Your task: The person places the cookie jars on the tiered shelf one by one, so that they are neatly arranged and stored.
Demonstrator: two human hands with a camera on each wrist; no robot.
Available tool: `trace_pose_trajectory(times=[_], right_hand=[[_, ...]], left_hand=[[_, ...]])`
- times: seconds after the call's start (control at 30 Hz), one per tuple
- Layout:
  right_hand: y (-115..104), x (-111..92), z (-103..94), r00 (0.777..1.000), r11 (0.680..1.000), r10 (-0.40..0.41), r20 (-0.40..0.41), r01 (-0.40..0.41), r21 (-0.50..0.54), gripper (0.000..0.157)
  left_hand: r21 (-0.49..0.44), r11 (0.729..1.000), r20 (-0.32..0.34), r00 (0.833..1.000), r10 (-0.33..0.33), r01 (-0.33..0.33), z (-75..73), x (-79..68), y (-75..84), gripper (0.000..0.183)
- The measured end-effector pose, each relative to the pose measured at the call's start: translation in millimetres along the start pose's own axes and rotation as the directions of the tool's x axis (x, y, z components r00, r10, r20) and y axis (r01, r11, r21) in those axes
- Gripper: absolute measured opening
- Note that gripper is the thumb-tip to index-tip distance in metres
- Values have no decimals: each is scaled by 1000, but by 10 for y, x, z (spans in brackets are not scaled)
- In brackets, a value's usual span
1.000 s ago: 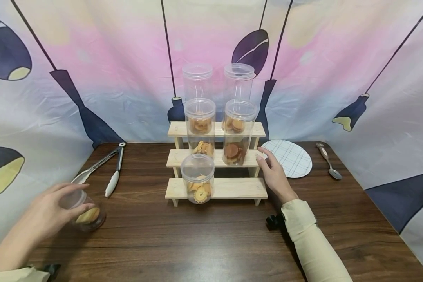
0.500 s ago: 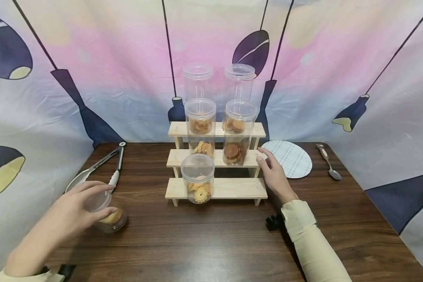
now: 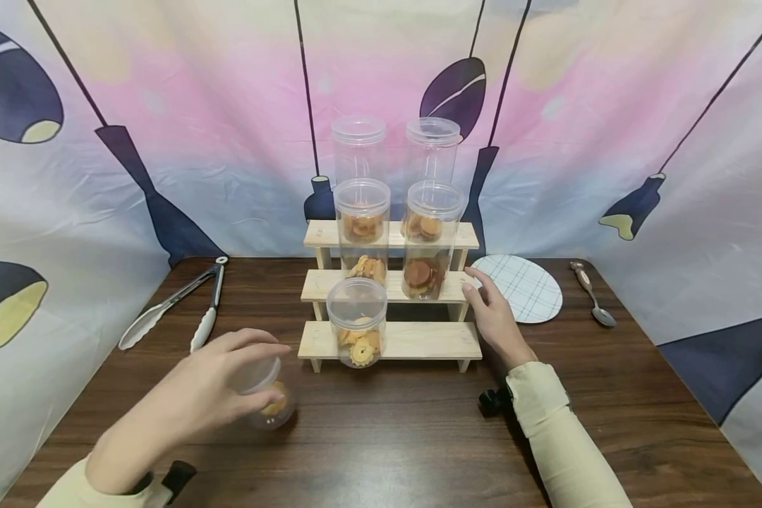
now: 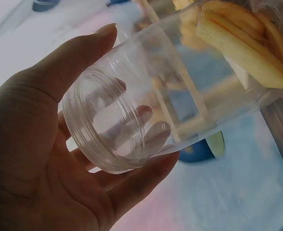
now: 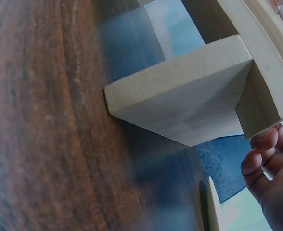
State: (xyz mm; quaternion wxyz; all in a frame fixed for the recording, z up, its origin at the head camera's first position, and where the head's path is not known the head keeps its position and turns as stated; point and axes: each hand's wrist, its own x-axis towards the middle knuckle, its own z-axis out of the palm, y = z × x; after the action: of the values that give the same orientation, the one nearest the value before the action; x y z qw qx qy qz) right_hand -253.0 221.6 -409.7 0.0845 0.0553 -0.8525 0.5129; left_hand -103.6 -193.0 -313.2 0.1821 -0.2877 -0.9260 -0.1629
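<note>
My left hand (image 3: 206,381) grips a clear plastic jar (image 3: 278,418) around its lid end, left of the stepped wooden stand (image 3: 425,339). Pale yellow cookies (image 4: 250,45) lie at the bottom of this tilted jar in the left wrist view. With thumb and fingertips, my right hand (image 3: 498,321) holds the right end of the stand's middle shelf; the right wrist view has the curled fingers (image 5: 259,166) at the plank's end. A shorter jar of round cookies (image 3: 358,328) stands on the left of the lowest step, whose right part is bare wood.
Two lidded jars, one of cookies (image 3: 363,240) and one of brown biscuits (image 3: 433,247), occupy the middle step. Two more stand on the top step. Tongs (image 3: 206,310) lie at the left, a checked oval mat (image 3: 523,289) and a spoon (image 3: 593,296) at the right. A printed cloth hangs behind.
My left hand has carried the jar rightward across the table, from near the tongs toward the stand. The right hand has stayed at the middle shelf's end.
</note>
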Motion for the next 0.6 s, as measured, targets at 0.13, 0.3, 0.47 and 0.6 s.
trace_pose_trajectory(times=[0.13, 0.3, 0.47, 0.6], right_hand=[[5, 4, 6, 1000, 1000, 6, -3, -6, -7, 60], [18, 9, 29, 1000, 1000, 3, -13, -3, 8, 56], [20, 12, 27, 1000, 1000, -9, -20, 9, 3, 56], [17, 10, 14, 1000, 1000, -17, -20, 17, -1, 57]], left_hand=[[-52, 999, 85, 996, 8, -3, 74, 128, 171, 43], [-124, 990, 167, 982, 84, -63, 168, 297, 321, 44], [-185, 970, 184, 965, 189, -155, 253, 462, 473, 45], [-204, 955, 143, 959, 246, -214, 321, 611, 610, 46]])
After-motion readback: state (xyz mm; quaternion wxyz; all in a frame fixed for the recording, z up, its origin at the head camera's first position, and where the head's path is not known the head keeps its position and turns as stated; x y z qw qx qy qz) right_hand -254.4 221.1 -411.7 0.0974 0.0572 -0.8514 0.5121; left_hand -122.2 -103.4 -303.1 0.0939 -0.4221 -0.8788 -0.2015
